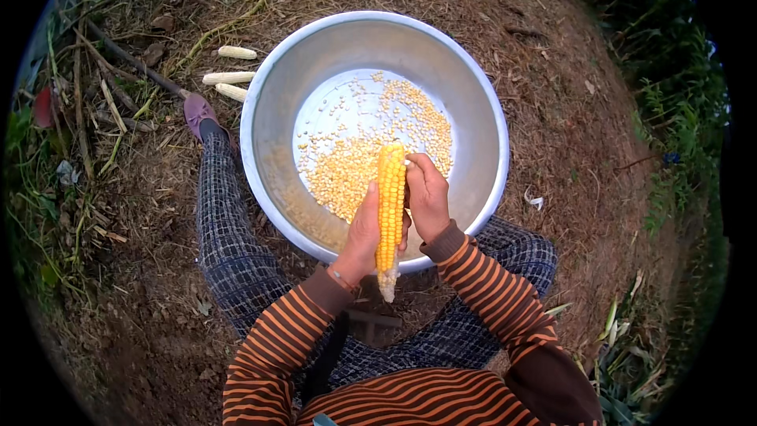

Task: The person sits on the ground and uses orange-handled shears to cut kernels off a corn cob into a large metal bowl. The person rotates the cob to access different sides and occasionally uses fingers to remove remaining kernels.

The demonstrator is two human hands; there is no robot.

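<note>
An ear of yellow corn (391, 207) is held upright in the view over the near part of a large round metal basin (378, 16). My left hand (362, 231) wraps around its left side, the thumb lying along the kernels and fingertips showing on the far side. My right hand (428, 194) is at the ear's upper right, fingers curled with the thumb and forefinger against its edge; whether they grip it is hard to see. The ear's narrow near end looks pale. Loose corn kernels (343, 174) lie spread over the basin floor, thickest at the near left and along the right.
Several bare corncobs (229, 77) lie on the ground left of the basin. Dry sticks and vines (127, 62) are at the far left. My legs in checked trousers (236, 242) flank the basin. Corn husks (612, 322) lie at the lower right, and green plants (680, 112) stand along the right.
</note>
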